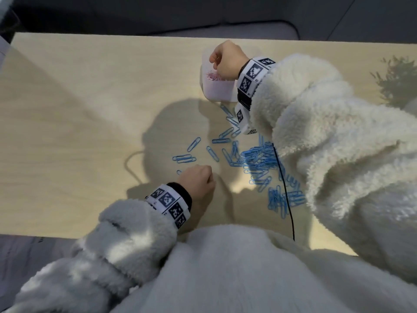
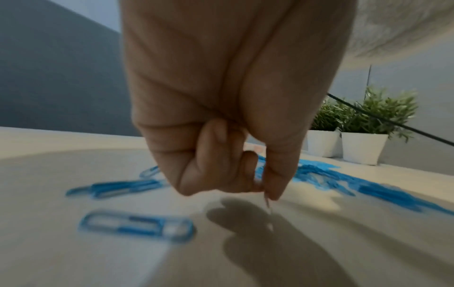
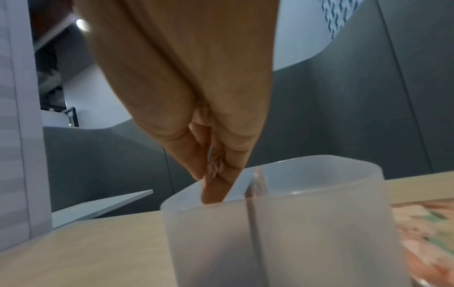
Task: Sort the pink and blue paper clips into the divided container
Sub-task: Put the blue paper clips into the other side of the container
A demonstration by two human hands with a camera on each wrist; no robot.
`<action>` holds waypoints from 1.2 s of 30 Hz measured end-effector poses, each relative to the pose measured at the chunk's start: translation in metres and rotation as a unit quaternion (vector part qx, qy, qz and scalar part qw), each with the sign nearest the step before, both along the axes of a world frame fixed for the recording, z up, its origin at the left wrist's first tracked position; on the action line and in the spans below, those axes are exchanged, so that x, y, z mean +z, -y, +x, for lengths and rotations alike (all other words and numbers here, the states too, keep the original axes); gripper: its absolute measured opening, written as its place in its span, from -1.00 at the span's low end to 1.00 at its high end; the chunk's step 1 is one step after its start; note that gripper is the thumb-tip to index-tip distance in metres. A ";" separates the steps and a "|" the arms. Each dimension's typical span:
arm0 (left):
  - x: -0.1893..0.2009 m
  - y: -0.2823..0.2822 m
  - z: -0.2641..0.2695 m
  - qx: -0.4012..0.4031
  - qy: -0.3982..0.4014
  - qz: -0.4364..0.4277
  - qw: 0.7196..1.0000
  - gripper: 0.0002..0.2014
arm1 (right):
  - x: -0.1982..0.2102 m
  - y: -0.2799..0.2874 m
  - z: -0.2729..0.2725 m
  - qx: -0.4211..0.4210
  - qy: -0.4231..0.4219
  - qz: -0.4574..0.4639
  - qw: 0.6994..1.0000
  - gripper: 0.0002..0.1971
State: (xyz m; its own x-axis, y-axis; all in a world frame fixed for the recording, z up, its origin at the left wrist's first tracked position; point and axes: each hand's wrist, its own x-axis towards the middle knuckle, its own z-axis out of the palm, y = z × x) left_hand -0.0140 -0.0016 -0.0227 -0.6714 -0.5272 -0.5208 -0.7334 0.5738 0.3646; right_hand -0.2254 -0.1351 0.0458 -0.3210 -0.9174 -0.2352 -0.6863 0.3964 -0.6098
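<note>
A translucent divided container (image 1: 217, 93) (image 3: 307, 233) stands at the table's far middle, with pink clips (image 1: 213, 76) in its near compartment. My right hand (image 1: 222, 61) (image 3: 213, 174) hovers over it, fingers bunched and pinching pink paper clips (image 3: 215, 166). One fingertip dips past the rim, left of the divider (image 3: 253, 203) in the right wrist view. Blue paper clips (image 1: 255, 159) (image 2: 319, 172) lie scattered and heaped nearer me. My left hand (image 1: 199, 179) (image 2: 264, 191) is curled just above the table, thumb and forefinger pinching a thin pale pink clip (image 2: 267, 202), blurred.
A black cable (image 1: 286, 195) runs across the blue heap towards my body. Small potted plants (image 2: 363, 136) in white pots stand at the table's right end. Single blue clips (image 2: 137, 225) lie close to my left hand. My fluffy sleeves overhang the near and right table edges.
</note>
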 end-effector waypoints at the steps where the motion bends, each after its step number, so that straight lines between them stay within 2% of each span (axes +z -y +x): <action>1: 0.006 0.008 -0.006 0.010 -0.007 0.013 1.000 -0.86 | -0.002 0.001 -0.003 0.005 -0.007 0.009 1.000 -0.65; 4: 0.031 0.044 -0.035 0.045 -0.063 -0.018 0.997 -0.83 | -0.002 -0.008 -0.012 -0.002 -0.012 0.007 1.000 -0.58; 7: 0.058 0.092 -0.072 0.051 -0.134 -0.106 0.984 -0.76 | 0.003 -0.034 -0.019 -0.052 0.012 -0.080 0.995 -0.63; 9: 0.071 0.120 -0.097 0.060 -0.169 -0.157 0.971 -0.64 | 0.001 -0.060 -0.025 -0.112 0.056 -0.141 0.982 -0.65; 11: 0.076 0.142 -0.120 0.068 -0.168 -0.189 0.965 -0.62 | -0.005 -0.091 -0.029 -0.155 0.115 -0.162 0.968 -0.67; 14: 0.071 0.165 -0.144 0.049 -0.106 -0.216 0.969 -0.69 | -0.018 -0.146 -0.034 -0.222 0.192 -0.153 0.944 -0.67; 18: 0.058 0.182 -0.150 0.018 -0.039 -0.206 0.978 -0.71 | -0.045 -0.209 -0.049 -0.307 0.175 -0.114 0.929 -0.60; 20: 0.057 0.181 -0.150 0.019 -0.053 -0.181 0.982 -0.67 | -0.058 -0.233 -0.059 -0.331 0.143 -0.094 0.928 -0.61; 22: 0.060 0.174 -0.145 0.031 -0.111 -0.152 0.982 -0.66 | -0.066 -0.248 -0.069 -0.343 0.086 -0.075 0.933 -0.68; 25: 0.064 0.154 -0.112 0.036 -0.250 -0.164 0.954 -0.70 | -0.066 -0.253 -0.075 -0.330 0.001 -0.061 0.942 -0.74; 27: 0.055 0.133 -0.074 0.034 -0.291 -0.179 0.939 -0.75 | -0.062 -0.250 -0.069 -0.300 -0.028 -0.055 0.952 -0.76; 30: 0.031 0.102 -0.007 0.050 -0.224 -0.123 0.965 -0.87 | -0.064 -0.241 -0.053 -0.190 -0.046 -0.003 0.981 -0.84; 32: 0.018 0.084 0.028 0.057 -0.161 -0.069 0.983 -0.83 | -0.071 -0.237 -0.038 -0.108 -0.059 0.041 0.992 -0.82; 34: 0.005 0.071 0.049 0.065 -0.128 -0.039 0.989 -0.79 | -0.080 -0.236 -0.020 -0.051 -0.075 0.064 0.994 -0.74; 36: -0.005 0.057 0.056 0.081 -0.121 -0.010 0.989 -0.78 | -0.084 -0.234 -0.006 0.001 -0.065 0.054 0.996 -0.74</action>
